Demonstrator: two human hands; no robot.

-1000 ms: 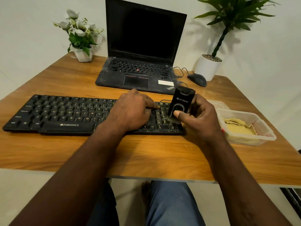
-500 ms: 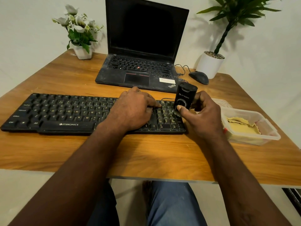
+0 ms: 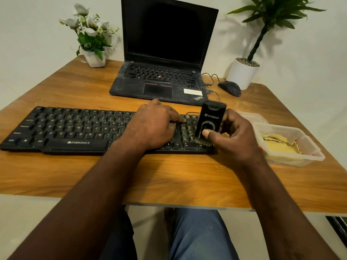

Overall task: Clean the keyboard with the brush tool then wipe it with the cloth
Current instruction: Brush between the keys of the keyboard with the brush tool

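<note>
At the far left of the table (image 3: 75,171) a small white pot of flowers (image 3: 93,58) stands at the back corner. The black keyboard (image 3: 75,128) lies across the near half, in the same place as half a second ago. Behind it is the open laptop (image 3: 161,81), its screen dark.

The left grip (image 3: 155,126) has not shifted. It lies palm down on the keyboard's right-hand part, its fingers loosely bent over the keys and holding nothing, and the forefinger reaches right toward the number pad. The forearm runs back to the near left.

The brush tool (image 3: 211,117) has changed most. Half a second ago its bristles were over the upper rows of the number pad; now they have come nearer and touch the pad's lowest rows at the keyboard's near right corner. The black body stands nearly upright, leaning a little to the right at the top.

The right grip (image 3: 238,139) is closed round the brush tool. The thumb presses the front face low down and the fingers curl behind it. The wrist is just beyond the keyboard's right end.

Further back, a dark mouse (image 3: 230,88) lies beside a white plant pot (image 3: 242,74). At the right, a clear plastic tub (image 3: 285,161) holds the yellow cloth (image 3: 277,147), untouched.
</note>
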